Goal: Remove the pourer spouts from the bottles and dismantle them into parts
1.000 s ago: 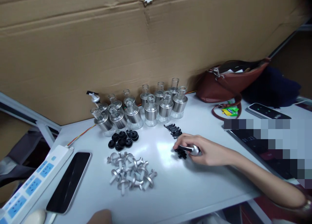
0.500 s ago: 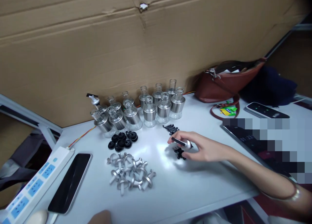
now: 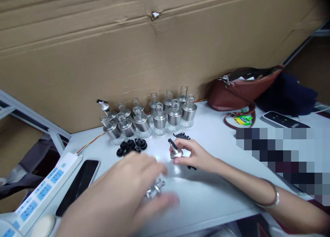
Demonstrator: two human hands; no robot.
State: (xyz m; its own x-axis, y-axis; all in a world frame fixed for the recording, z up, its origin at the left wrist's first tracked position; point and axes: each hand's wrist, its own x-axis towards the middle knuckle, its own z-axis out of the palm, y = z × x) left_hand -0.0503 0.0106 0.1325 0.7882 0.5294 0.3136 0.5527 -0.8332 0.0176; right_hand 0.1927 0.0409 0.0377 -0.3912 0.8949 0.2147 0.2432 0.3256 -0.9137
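My right hand (image 3: pixel 194 156) grips a silver pourer spout (image 3: pixel 176 153) with a black flap on top, between thumb and fingers above the table. My left hand (image 3: pixel 129 192), blurred, reaches over the pile of silver spout parts (image 3: pixel 154 190) with thumb and fingers apart and hides most of it. Just beyond that hand lie black rubber stoppers (image 3: pixel 130 144). Thin black flaps (image 3: pixel 182 136) sit behind my right hand, and small black pieces (image 3: pixel 192 167) show below it. Several glass bottles with metal bands (image 3: pixel 160 119) stand at the back; one at the left carries a pourer spout (image 3: pixel 103 105).
A phone (image 3: pixel 86 175) and a white power strip (image 3: pixel 48 185) lie at the left, near a pale rounded object (image 3: pixel 43 226). A brown bag (image 3: pixel 242 89), a green-yellow packet (image 3: pixel 243 120) and a black-topped device (image 3: pixel 285 120) occupy the right. Cardboard (image 3: pixel 154 58) stands behind.
My left hand has come in from the bottom edge over the silver parts. My right hand has moved left with the pourer spout, away from the small black pieces.
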